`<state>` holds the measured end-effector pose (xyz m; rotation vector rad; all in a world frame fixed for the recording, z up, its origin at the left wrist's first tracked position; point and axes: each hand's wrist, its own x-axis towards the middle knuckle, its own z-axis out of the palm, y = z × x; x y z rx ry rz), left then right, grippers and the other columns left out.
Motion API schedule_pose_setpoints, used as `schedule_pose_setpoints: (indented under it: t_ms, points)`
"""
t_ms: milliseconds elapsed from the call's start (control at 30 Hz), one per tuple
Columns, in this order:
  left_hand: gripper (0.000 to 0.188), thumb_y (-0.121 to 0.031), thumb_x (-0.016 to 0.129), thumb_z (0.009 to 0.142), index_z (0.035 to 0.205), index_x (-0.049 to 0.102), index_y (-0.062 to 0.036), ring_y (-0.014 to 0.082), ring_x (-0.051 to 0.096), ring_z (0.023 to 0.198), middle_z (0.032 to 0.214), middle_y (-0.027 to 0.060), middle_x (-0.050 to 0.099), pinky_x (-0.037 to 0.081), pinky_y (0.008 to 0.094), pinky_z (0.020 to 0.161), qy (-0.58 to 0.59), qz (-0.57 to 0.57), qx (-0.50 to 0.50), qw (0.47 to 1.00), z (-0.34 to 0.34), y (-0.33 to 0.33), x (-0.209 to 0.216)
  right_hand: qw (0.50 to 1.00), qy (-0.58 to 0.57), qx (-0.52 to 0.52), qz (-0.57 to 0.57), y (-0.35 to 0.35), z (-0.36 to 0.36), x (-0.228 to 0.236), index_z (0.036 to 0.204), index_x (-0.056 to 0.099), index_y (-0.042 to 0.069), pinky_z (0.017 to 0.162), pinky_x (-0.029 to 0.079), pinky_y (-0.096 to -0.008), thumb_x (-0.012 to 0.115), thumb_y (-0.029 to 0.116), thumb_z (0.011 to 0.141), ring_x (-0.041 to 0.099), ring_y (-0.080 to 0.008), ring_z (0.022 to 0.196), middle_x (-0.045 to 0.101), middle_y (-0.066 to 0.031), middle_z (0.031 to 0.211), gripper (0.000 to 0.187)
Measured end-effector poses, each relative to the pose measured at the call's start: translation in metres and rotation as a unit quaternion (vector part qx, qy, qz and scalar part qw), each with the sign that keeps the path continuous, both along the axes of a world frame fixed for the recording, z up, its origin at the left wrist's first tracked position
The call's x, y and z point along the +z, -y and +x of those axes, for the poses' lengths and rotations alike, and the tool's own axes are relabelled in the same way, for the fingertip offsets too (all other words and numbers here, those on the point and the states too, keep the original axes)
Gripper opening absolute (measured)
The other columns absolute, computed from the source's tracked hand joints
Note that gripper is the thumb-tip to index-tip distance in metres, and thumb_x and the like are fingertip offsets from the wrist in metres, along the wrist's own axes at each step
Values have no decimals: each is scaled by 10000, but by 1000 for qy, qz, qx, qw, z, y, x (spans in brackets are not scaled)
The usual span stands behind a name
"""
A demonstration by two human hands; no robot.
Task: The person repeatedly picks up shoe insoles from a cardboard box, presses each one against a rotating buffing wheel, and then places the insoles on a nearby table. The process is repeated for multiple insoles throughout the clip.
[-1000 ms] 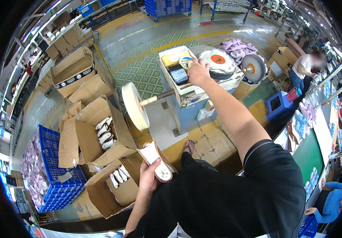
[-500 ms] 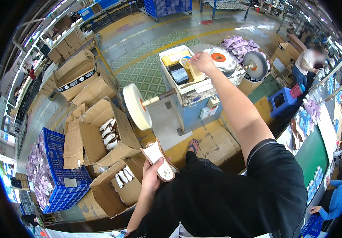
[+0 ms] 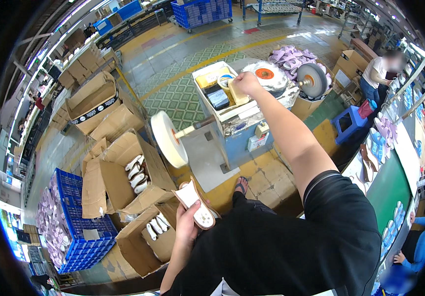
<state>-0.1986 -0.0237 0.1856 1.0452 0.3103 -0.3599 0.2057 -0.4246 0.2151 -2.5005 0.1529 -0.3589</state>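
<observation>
My left hand (image 3: 186, 224) is wrapped round a sandal (image 3: 196, 207) with a white insole and brown edge, held in front of my body. Reaching away from me, my right hand (image 3: 248, 86) is at a white tray (image 3: 232, 114) on top of a blue machine (image 3: 247, 140). Its fingers are bent together at the upper edge of a cream block (image 3: 238, 94); what lies between the fingertips is hidden. A dark box (image 3: 218, 98), a yellow packet (image 3: 211, 77) and a round tub (image 3: 225, 80) share the tray.
The machine carries a cream wheel (image 3: 168, 139) at left, a fluffy white wheel (image 3: 265, 74) and a grey wheel (image 3: 312, 80). Cartons (image 3: 141, 190) with white shoes and a blue crate (image 3: 81, 222) stand left. At right are a blue stool (image 3: 348, 124) and a green work table (image 3: 392, 190).
My right hand has dropped slightly towards the cream block in the tray. The whole view has shifted a little; my left hand still has the sandal.
</observation>
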Motion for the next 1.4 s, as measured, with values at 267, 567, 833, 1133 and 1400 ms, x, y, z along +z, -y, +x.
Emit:
schedule_pose_setpoints:
  t_ms: [267, 567, 833, 1133, 1400]
  points:
    - [421, -47, 720, 1082, 1465, 570, 38, 352, 785, 1201, 1308, 167, 732, 673, 488, 987, -12, 8, 13, 1000, 4, 5, 5, 925, -66, 59, 369, -7, -43, 33, 1094, 787, 37, 647, 550, -309, 745, 182, 1094, 655, -97, 760, 786, -23, 977, 151]
    - [501, -41, 706, 1074, 1535, 525, 40, 353, 779, 1182, 1323, 177, 725, 664, 488, 988, 16, 51, -68, 996, 26, 14, 4, 739, -189, 244, 598, -59, -188, 26, 1177, 794, 97, 742, 617, -315, 756, 174, 1084, 726, -120, 863, 810, -26, 1097, 127]
    - [794, -46, 703, 1103, 1784, 296, -88, 304, 646, 1441, 1666, 165, 553, 597, 444, 1127, 22, 108, -162, 981, 43, 51, -8, 940, -58, 310, 127, -144, -359, -6, 892, 798, 34, 801, 623, -558, 715, 196, 905, 777, -480, 876, 813, -240, 978, 183]
    - [766, -138, 637, 1123, 1808, 296, -107, 316, 564, 1532, 1751, 158, 476, 491, 498, 1239, 45, 15, -268, 962, 69, 65, -10, 967, -69, 192, 151, -124, -377, -9, 965, 801, -35, 842, 632, -565, 724, 184, 925, 795, -498, 916, 802, -297, 961, 235]
    - [796, -207, 688, 1158, 1803, 245, -59, 331, 596, 1499, 1719, 193, 506, 518, 502, 1212, 55, 100, -266, 957, 65, 73, 6, 966, -54, 218, 128, -121, -365, -9, 1026, 782, -70, 864, 629, -553, 757, 109, 896, 804, -495, 957, 805, -305, 1020, 223]
